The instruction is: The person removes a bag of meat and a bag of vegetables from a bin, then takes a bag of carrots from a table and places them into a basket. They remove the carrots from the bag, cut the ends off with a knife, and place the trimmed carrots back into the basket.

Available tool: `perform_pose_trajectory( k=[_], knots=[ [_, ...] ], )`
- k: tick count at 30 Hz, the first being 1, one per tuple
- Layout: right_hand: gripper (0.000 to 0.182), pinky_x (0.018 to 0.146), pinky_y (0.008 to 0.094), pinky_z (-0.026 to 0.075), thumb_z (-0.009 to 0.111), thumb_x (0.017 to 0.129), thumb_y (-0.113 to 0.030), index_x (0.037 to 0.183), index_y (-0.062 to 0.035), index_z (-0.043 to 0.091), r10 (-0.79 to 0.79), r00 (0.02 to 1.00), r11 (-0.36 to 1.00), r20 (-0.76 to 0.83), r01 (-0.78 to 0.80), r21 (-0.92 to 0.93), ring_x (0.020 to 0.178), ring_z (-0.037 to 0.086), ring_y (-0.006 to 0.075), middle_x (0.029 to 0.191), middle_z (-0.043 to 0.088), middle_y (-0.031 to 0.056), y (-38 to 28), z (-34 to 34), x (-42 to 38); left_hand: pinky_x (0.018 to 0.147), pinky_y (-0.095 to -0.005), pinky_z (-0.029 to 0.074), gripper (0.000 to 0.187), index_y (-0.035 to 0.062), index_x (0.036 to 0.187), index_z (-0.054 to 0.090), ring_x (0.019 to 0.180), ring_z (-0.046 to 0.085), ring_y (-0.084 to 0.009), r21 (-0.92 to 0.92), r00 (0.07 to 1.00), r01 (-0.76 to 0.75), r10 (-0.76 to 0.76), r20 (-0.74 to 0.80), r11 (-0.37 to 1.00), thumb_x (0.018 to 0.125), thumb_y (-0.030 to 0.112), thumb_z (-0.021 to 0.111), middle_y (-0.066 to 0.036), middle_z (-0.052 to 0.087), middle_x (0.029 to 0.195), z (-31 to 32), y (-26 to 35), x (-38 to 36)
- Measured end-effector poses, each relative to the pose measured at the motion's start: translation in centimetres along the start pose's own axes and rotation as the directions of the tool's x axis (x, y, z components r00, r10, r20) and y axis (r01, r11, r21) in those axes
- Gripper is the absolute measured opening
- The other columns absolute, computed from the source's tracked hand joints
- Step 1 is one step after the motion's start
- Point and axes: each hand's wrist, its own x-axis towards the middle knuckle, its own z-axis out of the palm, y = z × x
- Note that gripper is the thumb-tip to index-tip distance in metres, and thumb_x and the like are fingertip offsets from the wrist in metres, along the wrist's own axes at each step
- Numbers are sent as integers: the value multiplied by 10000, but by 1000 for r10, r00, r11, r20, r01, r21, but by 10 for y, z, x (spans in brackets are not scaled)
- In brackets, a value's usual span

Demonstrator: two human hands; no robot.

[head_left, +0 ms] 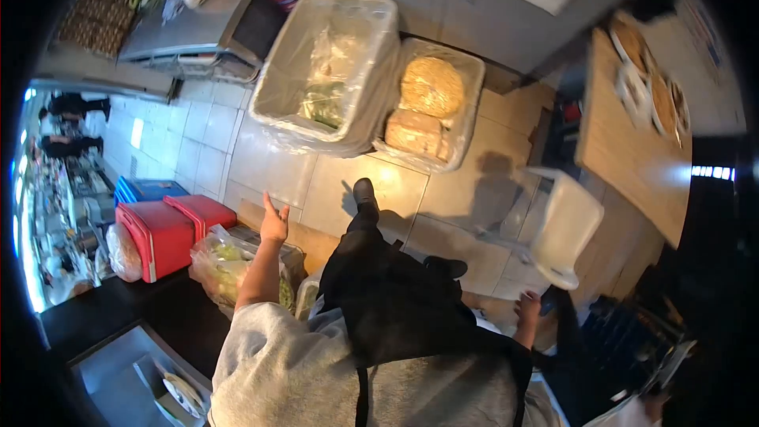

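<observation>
My left hand (275,219) is stretched out in the air over the tiled floor, open and with nothing in it, its fingers apart. Just below that forearm lies a clear plastic bag of pale green vegetables (224,265). On the other side, my right hand (527,307) hangs low beside my body with loosely bent fingers; I see nothing in it. A white plastic chair (565,225) is the thing nearest to it. My black shoe (364,190) points forward on the tiles.
Ahead on the floor stand a large bag-lined tub (273,71) with some greens inside and a smaller tub (477,83) holding bagged food. Red boxes (154,237) are at left. A wooden table (632,182) bears plates at right. People (75,145) stand far left.
</observation>
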Motion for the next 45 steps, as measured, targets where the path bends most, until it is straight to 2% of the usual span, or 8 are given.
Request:
perform_pose_trajectory(
  k=[3, 6, 8, 14, 18, 21, 34, 45],
  knots=[
    [155, 545, 304, 455, 583, 821, -130, 968, -87, 557, -256, 909, 906, 328, 344, -248, 699, 581, 162, 826, 592, 48, -89, 121, -8, 948, -439, 384, 754, 106, 1444, 88, 1165, 432, -401, -57, 984, -150, 143, -103, 987, 888, 372, 522, -259, 376, 1341, -8, -15, 75],
    [129, 591, 345, 464, 608, 785, -105, 894, -53, 561, -529, 582, 463, 618, 808, -365, 684, 589, 230, 810, 612, 122, -156, 244, 28, 977, -447, 361, 712, 76, 1416, 198, 1177, 421, -404, -37, 980, -143, 136, -147, 989, 871, 375, 545, -220, 421, 1308, -37, 28, 132],
    [167, 662, 359, 482, 605, 793, -100, 945, -42, 570, -519, 565, 295, 642, 823, -486, 725, 610, 268, 827, 617, 149, -285, 329, -88, 986, -462, 350, 664, 69, 1383, 273, 1176, 432, -388, 23, 946, -255, 254, -204, 967, 866, 381, 548, -212, 427, 1298, -48, 48, 170],
    [225, 695, 303, 505, 610, 843, -156, 1028, -29, 589, -442, 98, 430, 892, 896, 115, 802, 629, 163, 873, 649, 82, -389, 577, -162, 959, -469, 359, 530, 75, 1225, 477, 1107, 500, -344, 298, 851, -452, 507, -139, 841, 840, 433, 544, -213, 520, 1181, -33, 88, 289],
    [386, 763, 368, 507, 603, 859, -166, 1210, -50, 495, 101, 572, 867, 814, 351, -354, 975, 576, 238, 1119, 572, 102, -374, 728, -131, 768, -423, 431, 364, 104, 937, 559, 771, 636, -308, 404, 949, -307, 307, 66, 862, 839, 449, 499, -124, 656, 770, -10, 95, 320],
    [399, 828, 478, 463, 633, 807, -215, 1166, -83, 522, 171, 869, 922, 464, 24, -385, 1117, 486, 271, 1195, 530, 102, -336, 798, -75, 728, -410, 428, 268, 129, 870, 594, 734, 633, -280, 223, 937, -320, 342, -69, 921, 786, 380, 555, -91, 648, 827, -9, 94, 323],
    [405, 810, 412, 499, 757, 742, -242, 1092, -142, 580, 218, 701, 794, 679, -532, 294, 943, 613, 248, 1063, 633, 69, -276, 820, 21, 685, -394, 434, 194, 157, 850, 612, 682, 622, -255, 171, 947, -297, 312, -70, 939, 737, 315, 611, -48, 643, 796, -19, 103, 331],
    [322, 490, 294, 413, 600, 714, 53, 975, -128, 547, -173, 707, 894, 686, -180, 411, 645, 526, 173, 838, 551, 31, -382, 867, -57, 690, -391, 437, 228, 139, 844, 599, 709, 619, -252, 153, 946, -304, 317, -70, 940, 717, 329, 601, -53, 631, 788, -17, 102, 330]
  ],
)
